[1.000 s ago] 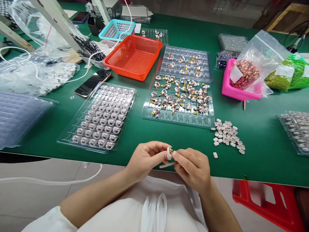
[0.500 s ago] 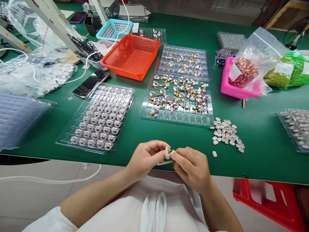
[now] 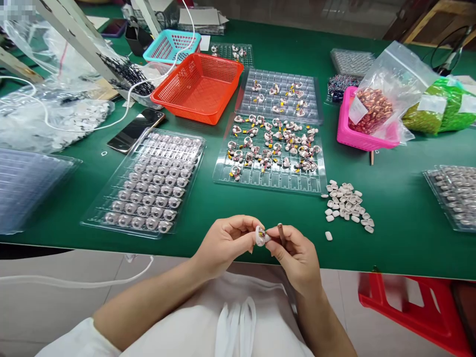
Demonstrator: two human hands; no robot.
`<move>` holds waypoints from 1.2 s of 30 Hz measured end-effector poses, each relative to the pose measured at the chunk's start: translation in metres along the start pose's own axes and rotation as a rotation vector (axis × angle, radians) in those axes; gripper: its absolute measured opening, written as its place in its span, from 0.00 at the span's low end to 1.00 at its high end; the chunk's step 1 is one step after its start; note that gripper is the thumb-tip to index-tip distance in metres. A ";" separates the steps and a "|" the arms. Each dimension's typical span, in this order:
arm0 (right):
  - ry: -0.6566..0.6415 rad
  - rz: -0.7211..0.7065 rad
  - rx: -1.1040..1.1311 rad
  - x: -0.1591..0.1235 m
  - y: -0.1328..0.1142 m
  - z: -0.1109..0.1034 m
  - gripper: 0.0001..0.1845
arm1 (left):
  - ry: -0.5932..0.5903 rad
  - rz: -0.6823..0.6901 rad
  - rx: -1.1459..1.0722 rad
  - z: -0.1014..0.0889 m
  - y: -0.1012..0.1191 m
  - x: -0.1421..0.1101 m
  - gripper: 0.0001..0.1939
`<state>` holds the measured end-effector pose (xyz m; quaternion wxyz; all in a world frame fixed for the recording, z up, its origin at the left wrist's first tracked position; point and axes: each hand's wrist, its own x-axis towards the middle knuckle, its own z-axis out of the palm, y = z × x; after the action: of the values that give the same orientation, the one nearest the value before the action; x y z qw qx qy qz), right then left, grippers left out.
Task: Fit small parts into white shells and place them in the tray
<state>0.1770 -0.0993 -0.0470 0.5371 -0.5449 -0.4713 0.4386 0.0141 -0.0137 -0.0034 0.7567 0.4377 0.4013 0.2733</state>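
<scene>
My left hand (image 3: 223, 243) pinches a small white shell part (image 3: 259, 235) with a yellow and red bit inside, just over the near edge of the green table (image 3: 390, 223). My right hand (image 3: 295, 255) is closed round a thin brown stick tool (image 3: 280, 232), its fingertips touching the part. Beyond the hands lies a clear tray (image 3: 269, 178) with several loose coil-and-shell pieces. To its right is a pile of small white caps (image 3: 347, 203). A clear tray (image 3: 148, 183) filled with rows of finished pieces lies to the left.
Behind stand an orange basket (image 3: 199, 89), a teal basket (image 3: 171, 45), another partly filled clear tray (image 3: 282, 94) and a pink basket (image 3: 362, 136) holding a bag of copper coils. A phone (image 3: 136, 130), plastic bags, stacked trays at left, and a red stool (image 3: 412, 312).
My right hand has turned the stick tool from lying flat under the part to pointing upward. The view has shifted slightly; both hands stay together at the table's edge.
</scene>
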 end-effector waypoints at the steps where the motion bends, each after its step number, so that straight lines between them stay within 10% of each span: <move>1: 0.002 0.007 0.004 0.002 -0.001 0.000 0.05 | -0.005 -0.004 0.000 0.000 0.000 0.000 0.06; 36: 0.029 -0.148 0.109 0.011 -0.009 -0.001 0.08 | 0.048 0.534 0.548 -0.004 -0.005 -0.009 0.09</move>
<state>0.1794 -0.0886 -0.0381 0.6038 -0.4849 -0.4776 0.4149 0.0062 -0.0209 -0.0061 0.5040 0.7066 0.3489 0.3535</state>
